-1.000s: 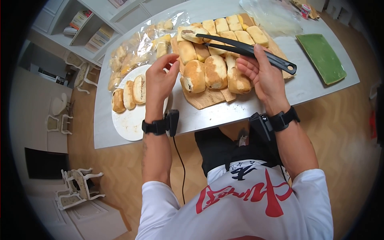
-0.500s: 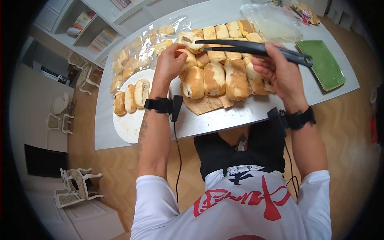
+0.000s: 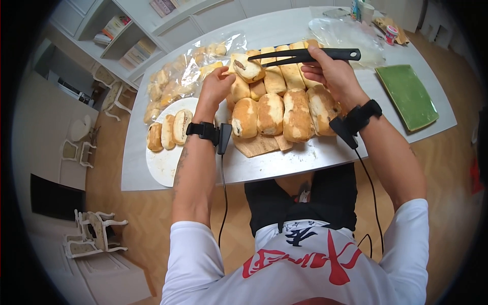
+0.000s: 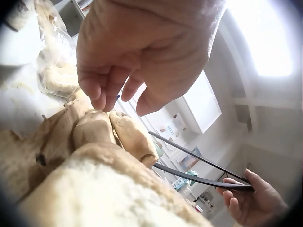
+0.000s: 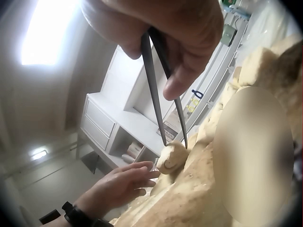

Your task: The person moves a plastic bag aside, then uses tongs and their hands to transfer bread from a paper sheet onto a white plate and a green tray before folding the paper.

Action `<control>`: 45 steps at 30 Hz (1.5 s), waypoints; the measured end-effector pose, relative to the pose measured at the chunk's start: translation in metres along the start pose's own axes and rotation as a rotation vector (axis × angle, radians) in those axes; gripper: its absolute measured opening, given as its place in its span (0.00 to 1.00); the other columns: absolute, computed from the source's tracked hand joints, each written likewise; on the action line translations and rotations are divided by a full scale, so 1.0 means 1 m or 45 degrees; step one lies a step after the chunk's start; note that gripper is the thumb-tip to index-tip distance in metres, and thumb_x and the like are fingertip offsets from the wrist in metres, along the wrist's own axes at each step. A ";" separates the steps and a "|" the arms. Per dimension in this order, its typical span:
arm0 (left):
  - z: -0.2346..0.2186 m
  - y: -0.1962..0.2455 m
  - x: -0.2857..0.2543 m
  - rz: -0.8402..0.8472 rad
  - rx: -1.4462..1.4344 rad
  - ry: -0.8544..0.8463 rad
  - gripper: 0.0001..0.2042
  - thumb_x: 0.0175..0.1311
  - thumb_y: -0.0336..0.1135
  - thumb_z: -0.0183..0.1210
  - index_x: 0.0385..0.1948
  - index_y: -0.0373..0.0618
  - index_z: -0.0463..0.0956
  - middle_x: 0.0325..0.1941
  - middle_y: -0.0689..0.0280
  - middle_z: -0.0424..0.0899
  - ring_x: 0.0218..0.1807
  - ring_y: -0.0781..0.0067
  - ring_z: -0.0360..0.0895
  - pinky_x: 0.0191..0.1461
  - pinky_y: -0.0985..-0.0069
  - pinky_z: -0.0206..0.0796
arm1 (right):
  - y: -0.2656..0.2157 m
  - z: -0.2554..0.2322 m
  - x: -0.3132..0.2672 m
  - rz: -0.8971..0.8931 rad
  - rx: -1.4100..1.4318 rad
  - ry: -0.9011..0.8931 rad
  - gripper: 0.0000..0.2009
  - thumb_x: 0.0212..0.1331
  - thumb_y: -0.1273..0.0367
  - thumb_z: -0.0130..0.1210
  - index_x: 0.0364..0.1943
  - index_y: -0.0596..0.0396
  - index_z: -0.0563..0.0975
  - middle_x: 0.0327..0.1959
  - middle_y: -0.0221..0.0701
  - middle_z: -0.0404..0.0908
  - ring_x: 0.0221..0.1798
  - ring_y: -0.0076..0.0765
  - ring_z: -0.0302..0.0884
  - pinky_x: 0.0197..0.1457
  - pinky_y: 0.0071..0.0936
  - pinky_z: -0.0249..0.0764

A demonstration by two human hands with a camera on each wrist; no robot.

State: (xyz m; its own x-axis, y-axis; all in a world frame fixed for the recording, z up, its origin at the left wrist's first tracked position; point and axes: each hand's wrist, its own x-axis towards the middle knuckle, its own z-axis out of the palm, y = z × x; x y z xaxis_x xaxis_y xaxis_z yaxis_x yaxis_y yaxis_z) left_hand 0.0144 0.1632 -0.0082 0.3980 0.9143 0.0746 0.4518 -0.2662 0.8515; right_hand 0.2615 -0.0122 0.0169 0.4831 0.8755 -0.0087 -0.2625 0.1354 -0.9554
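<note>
Black tongs up over the far rows of bread, and you've got them firmly: your right-hand grip is curled round the arms, thumb on one side, fingers on the other. Out at the left end, the tips stand a little apart, right at a split roll with brown filling showing in its slit. It sits tilted at the left end of the rows; the right wrist view puts one tip on either side of its top, though you can't tell whether they're squeezing it.

Over on the left, your left-hand grip has hold of nothing, fingers loosely bent and apart from the thumb, just beside that roll. Below, four big browned rolls line up side by side, brown paper poking out on the near side, all on the pale table.

Near left, a white plate carries three rolls in a row. Beyond it, clear bags hold more bread. Far right lies a green tray, well apart from the rolls.
</note>
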 end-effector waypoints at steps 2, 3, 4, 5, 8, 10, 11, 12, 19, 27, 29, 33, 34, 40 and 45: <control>0.000 0.003 0.002 -0.022 0.019 0.000 0.28 0.60 0.41 0.61 0.61 0.37 0.70 0.51 0.54 0.82 0.51 0.66 0.78 0.55 0.72 0.68 | 0.000 0.001 -0.001 -0.012 -0.003 0.018 0.23 0.62 0.57 0.60 0.45 0.70 0.78 0.40 0.40 0.81 0.39 0.30 0.82 0.44 0.20 0.82; -0.001 0.003 0.002 -0.035 0.028 0.004 0.28 0.60 0.41 0.61 0.61 0.36 0.70 0.51 0.54 0.81 0.52 0.66 0.78 0.57 0.72 0.67 | 0.000 0.003 -0.002 -0.018 -0.006 0.024 0.23 0.62 0.57 0.59 0.45 0.70 0.78 0.40 0.40 0.82 0.39 0.30 0.82 0.44 0.21 0.82; -0.002 0.007 0.000 -0.042 0.027 -0.011 0.30 0.59 0.43 0.63 0.62 0.37 0.69 0.53 0.52 0.81 0.56 0.63 0.77 0.59 0.71 0.66 | -0.003 0.004 -0.005 0.010 0.001 0.014 0.20 0.65 0.59 0.58 0.48 0.65 0.76 0.43 0.38 0.81 0.42 0.30 0.82 0.47 0.21 0.82; -0.003 0.010 -0.002 -0.050 0.011 -0.020 0.32 0.58 0.44 0.63 0.63 0.37 0.69 0.53 0.51 0.80 0.56 0.63 0.77 0.60 0.70 0.66 | -0.006 0.005 -0.009 0.006 0.004 0.001 0.20 0.65 0.59 0.57 0.48 0.65 0.76 0.43 0.39 0.81 0.43 0.31 0.82 0.47 0.21 0.82; -0.002 0.016 -0.004 -0.067 -0.018 -0.038 0.35 0.56 0.46 0.65 0.64 0.36 0.66 0.56 0.49 0.78 0.57 0.61 0.76 0.61 0.69 0.66 | -0.009 0.011 -0.019 0.002 0.020 -0.031 0.20 0.65 0.59 0.57 0.48 0.66 0.76 0.43 0.40 0.81 0.44 0.32 0.82 0.47 0.22 0.82; 0.000 0.013 -0.004 -0.066 -0.015 -0.015 0.39 0.53 0.47 0.67 0.66 0.36 0.64 0.58 0.47 0.77 0.57 0.60 0.76 0.61 0.69 0.66 | -0.005 0.010 -0.020 0.027 0.012 -0.048 0.21 0.65 0.59 0.58 0.49 0.66 0.76 0.43 0.40 0.81 0.44 0.32 0.82 0.47 0.22 0.82; 0.002 0.012 -0.005 -0.038 -0.015 -0.016 0.40 0.52 0.47 0.67 0.66 0.36 0.63 0.58 0.47 0.76 0.58 0.59 0.76 0.61 0.68 0.66 | -0.002 0.010 -0.019 0.037 0.007 -0.061 0.21 0.65 0.59 0.58 0.49 0.66 0.76 0.43 0.41 0.81 0.44 0.32 0.83 0.47 0.22 0.82; 0.003 0.012 -0.009 -0.009 -0.016 -0.015 0.41 0.51 0.47 0.68 0.66 0.35 0.62 0.59 0.46 0.76 0.58 0.59 0.76 0.61 0.68 0.66 | -0.001 0.010 -0.019 0.041 0.018 -0.051 0.21 0.65 0.59 0.58 0.48 0.66 0.76 0.43 0.41 0.81 0.44 0.32 0.83 0.47 0.22 0.82; 0.008 -0.008 0.006 0.137 0.155 0.053 0.43 0.48 0.47 0.70 0.66 0.35 0.61 0.58 0.44 0.76 0.60 0.62 0.75 0.61 0.69 0.67 | 0.001 0.014 -0.031 0.032 0.038 -0.002 0.21 0.63 0.58 0.59 0.44 0.68 0.78 0.39 0.38 0.83 0.39 0.29 0.82 0.45 0.21 0.80; 0.000 0.012 -0.016 0.113 0.532 0.167 0.44 0.44 0.53 0.67 0.65 0.41 0.64 0.58 0.46 0.77 0.61 0.50 0.75 0.61 0.67 0.67 | 0.003 0.024 -0.039 -0.026 -0.021 -0.068 0.22 0.65 0.58 0.57 0.49 0.67 0.76 0.43 0.41 0.82 0.44 0.33 0.82 0.49 0.25 0.80; 0.002 0.008 -0.011 0.136 0.618 0.171 0.42 0.44 0.52 0.67 0.64 0.43 0.66 0.57 0.47 0.78 0.59 0.50 0.75 0.60 0.67 0.68 | 0.003 0.024 -0.040 -0.033 -0.026 -0.063 0.22 0.65 0.58 0.56 0.50 0.68 0.76 0.44 0.42 0.82 0.45 0.34 0.82 0.50 0.25 0.80; 0.004 0.011 -0.012 0.096 0.697 0.188 0.36 0.45 0.49 0.67 0.60 0.47 0.70 0.54 0.55 0.79 0.58 0.51 0.73 0.60 0.62 0.69 | 0.005 0.019 -0.042 -0.059 -0.044 -0.081 0.23 0.65 0.58 0.57 0.50 0.69 0.75 0.45 0.43 0.81 0.47 0.36 0.82 0.51 0.27 0.80; 0.005 0.010 -0.012 0.115 0.701 0.217 0.35 0.46 0.48 0.66 0.60 0.48 0.71 0.53 0.55 0.79 0.56 0.50 0.73 0.59 0.62 0.69 | 0.005 0.018 -0.044 -0.066 -0.034 -0.073 0.23 0.66 0.58 0.56 0.51 0.69 0.75 0.45 0.44 0.82 0.47 0.37 0.82 0.51 0.27 0.81; -0.008 0.018 -0.020 0.145 0.642 0.319 0.36 0.46 0.47 0.67 0.61 0.43 0.70 0.56 0.50 0.80 0.56 0.54 0.79 0.59 0.65 0.69 | -0.008 0.001 -0.062 -0.121 0.125 -0.017 0.19 0.67 0.61 0.55 0.50 0.66 0.75 0.45 0.44 0.82 0.46 0.37 0.83 0.49 0.26 0.82; -0.069 -0.008 -0.042 0.159 0.573 0.536 0.36 0.48 0.44 0.68 0.63 0.47 0.69 0.52 0.52 0.81 0.51 0.63 0.81 0.54 0.69 0.72 | -0.019 -0.038 -0.087 -0.199 0.264 0.063 0.18 0.68 0.61 0.53 0.51 0.63 0.75 0.44 0.43 0.84 0.46 0.36 0.84 0.47 0.24 0.83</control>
State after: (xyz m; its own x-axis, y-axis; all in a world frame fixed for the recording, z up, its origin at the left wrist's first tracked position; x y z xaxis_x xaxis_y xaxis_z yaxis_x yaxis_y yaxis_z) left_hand -0.0613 0.1478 0.0180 0.1622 0.8856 0.4351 0.7504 -0.3971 0.5284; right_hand 0.2559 -0.1089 0.0243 0.5700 0.8136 0.1147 -0.3450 0.3637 -0.8653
